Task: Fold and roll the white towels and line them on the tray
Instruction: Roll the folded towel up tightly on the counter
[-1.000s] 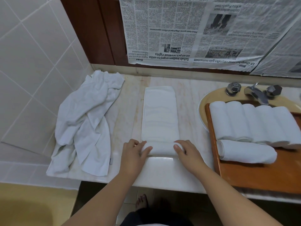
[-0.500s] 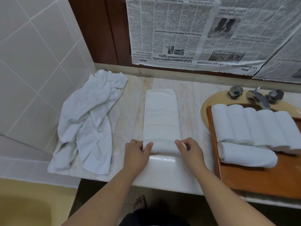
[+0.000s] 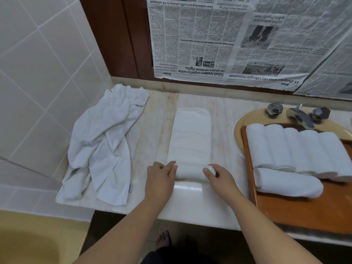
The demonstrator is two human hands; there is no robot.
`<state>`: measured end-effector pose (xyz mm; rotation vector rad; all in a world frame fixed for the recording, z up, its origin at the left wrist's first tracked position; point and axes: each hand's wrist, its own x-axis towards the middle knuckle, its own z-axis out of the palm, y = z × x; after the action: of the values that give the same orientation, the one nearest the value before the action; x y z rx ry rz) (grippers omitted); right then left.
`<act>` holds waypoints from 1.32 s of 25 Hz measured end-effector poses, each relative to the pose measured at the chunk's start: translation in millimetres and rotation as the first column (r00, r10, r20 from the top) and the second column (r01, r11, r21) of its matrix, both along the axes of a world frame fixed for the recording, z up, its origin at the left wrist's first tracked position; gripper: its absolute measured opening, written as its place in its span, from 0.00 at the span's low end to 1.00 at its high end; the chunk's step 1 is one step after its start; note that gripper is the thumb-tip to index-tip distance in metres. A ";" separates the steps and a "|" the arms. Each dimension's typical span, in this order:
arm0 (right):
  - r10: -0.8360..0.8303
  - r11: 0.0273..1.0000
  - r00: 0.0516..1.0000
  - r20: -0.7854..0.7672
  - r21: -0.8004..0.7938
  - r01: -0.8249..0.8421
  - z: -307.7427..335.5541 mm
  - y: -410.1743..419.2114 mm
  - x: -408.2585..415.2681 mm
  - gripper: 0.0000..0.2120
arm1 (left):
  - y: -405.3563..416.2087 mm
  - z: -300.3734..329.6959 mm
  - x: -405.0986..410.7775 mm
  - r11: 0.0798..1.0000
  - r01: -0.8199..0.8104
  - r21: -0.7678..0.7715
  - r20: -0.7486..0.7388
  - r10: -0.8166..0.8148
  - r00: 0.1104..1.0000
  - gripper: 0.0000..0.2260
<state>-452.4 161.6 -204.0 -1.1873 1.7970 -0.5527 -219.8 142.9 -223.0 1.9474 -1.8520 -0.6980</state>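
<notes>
Two hands rolling a white towel
Left hand and right hand curl fingers round the rolled end of the folded towel; six rolled towels lie on the tray

Bare marble counter runs between the crumpled towel pile on the left and the folded towel strip; rightward, the wooden tray, its rolled towels and the faucet block passage.

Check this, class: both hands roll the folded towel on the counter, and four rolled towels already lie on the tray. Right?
Not quite. The head view shows six rolled towels on the tray, not four. Both the left hand and right hand do roll the folded towel on the counter.
</notes>
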 end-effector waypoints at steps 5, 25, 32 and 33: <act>-0.032 0.991 0.998 0.061 0.128 0.024 10.8 -31.6 -0.5 0.18 | 21.9 -11.8 -3.3 0.988 0.077 -0.135 0.209 -0.048 0.977 0.26; 0.112 0.986 0.993 -0.030 -0.121 -0.115 15.0 -19.7 -8.4 0.15 | -10.3 11.8 -11.0 0.973 -0.156 0.169 -0.146 0.181 0.972 0.21; 0.300 0.948 0.946 -0.125 -0.068 -0.310 3.6 -32.7 -16.3 0.12 | -3.9 4.8 3.9 0.998 -0.032 0.053 -0.054 0.035 0.998 0.26; 0.314 0.946 0.942 -0.122 -0.039 -0.321 2.0 -36.1 -16.7 0.11 | -5.5 3.6 8.2 0.999 0.006 0.048 -0.058 -0.003 0.998 0.27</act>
<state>-469.0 125.4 -202.0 -1.5405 1.6448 -0.3559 -211.5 137.3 -219.4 1.9328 -1.8217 -0.7986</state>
